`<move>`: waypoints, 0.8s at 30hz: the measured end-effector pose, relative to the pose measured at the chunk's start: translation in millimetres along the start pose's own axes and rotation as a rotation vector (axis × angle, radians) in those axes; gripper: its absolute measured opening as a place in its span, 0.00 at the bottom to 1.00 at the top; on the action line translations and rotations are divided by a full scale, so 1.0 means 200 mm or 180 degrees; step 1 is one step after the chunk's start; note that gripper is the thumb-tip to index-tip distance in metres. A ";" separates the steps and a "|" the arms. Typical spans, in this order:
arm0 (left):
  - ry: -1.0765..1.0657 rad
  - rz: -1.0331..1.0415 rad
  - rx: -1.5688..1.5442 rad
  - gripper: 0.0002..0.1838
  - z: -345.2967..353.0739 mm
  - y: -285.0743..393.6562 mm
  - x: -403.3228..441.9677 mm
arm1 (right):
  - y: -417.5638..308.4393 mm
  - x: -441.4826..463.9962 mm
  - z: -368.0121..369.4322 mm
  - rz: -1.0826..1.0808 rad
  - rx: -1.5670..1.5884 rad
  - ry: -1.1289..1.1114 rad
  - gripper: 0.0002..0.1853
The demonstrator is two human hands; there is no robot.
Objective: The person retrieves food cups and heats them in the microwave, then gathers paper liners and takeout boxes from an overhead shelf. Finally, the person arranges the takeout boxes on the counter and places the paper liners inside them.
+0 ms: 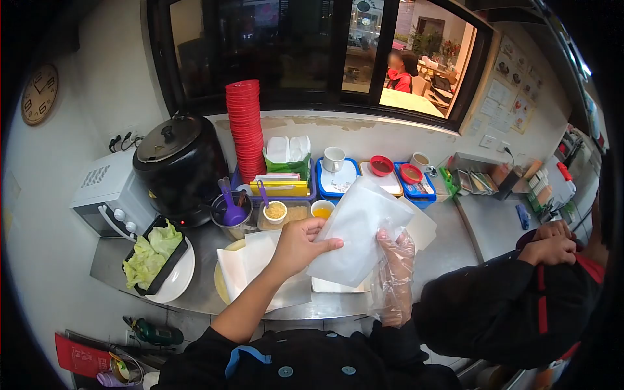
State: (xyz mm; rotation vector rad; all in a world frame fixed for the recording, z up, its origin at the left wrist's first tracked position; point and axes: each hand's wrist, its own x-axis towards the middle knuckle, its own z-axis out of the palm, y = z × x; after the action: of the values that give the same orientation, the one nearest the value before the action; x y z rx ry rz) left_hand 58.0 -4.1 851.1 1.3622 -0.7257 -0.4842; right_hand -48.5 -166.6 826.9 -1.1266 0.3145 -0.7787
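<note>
My bare left hand (300,246) pinches the left edge of a white, slightly see-through paper sheet (354,231) between thumb and fingers. My right hand (393,266), in a clear plastic glove, grips the same sheet on its right side. The sheet is held up and tilted above the steel counter (442,260). Behind it, to the right, another pale paper piece (421,224) shows in part. Below the sheet lies a white flat item (331,286), mostly covered. Left of my hands, white papers (240,266) lie over a yellow round plate (221,279).
Lettuce (153,253) fills a black tray on a white plate. Behind stand a black soup warmer (175,162), stacked red cups (244,130), a tub with a purple ladle (234,211) and a small bowl (275,212). On the right, a co-worker's hands (552,244) are close together.
</note>
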 end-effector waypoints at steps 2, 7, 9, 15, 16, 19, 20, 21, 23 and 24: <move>0.0024 -0.0149 0.0083 0.16 0.00 0.01 -0.01 | 0.01 0.00 -0.01 -0.0048 -0.0047 0.0011 0.19; 0.0039 -0.0153 0.0401 0.13 -0.01 0.00 0.00 | 0.03 -0.01 -0.02 -0.0094 -0.0009 0.0137 0.18; 0.0051 -0.0126 0.0541 0.12 -0.02 0.01 0.00 | 0.02 -0.02 -0.01 -0.0073 0.0058 0.0118 0.18; 0.0104 0.0138 0.1016 0.13 -0.03 0.01 -0.01 | 0.02 -0.03 -0.02 -0.0148 0.0069 0.0056 0.20; 0.0078 0.0186 0.1100 0.14 -0.04 0.02 -0.01 | 0.01 -0.04 0.00 -0.0165 0.0153 0.0009 0.20; 0.0018 0.0281 0.1162 0.14 -0.05 0.00 -0.02 | 0.11 -0.02 -0.06 -0.0377 -0.0455 -0.0044 0.18; -0.0005 0.0320 0.1147 0.13 -0.05 -0.01 -0.03 | 0.12 -0.01 -0.08 -0.0383 -0.0462 -0.0022 0.18; -0.0031 0.0322 0.1142 0.13 -0.06 -0.01 -0.03 | 0.11 0.01 -0.12 -0.0377 -0.1796 0.0147 0.16; -0.0160 0.0480 0.1398 0.13 -0.09 0.01 -0.05 | 0.09 0.05 -0.14 -0.0343 -0.3136 0.0337 0.15; -0.0172 0.0477 0.1394 0.13 -0.09 0.00 -0.06 | 0.08 0.07 -0.13 -0.0291 -0.1238 0.0287 0.13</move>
State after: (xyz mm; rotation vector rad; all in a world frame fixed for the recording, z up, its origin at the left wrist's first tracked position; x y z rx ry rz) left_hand 63.4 16.7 848.1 1.6891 -1.0108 -0.2497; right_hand -47.8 -191.7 803.1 -1.4810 0.5081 -0.8732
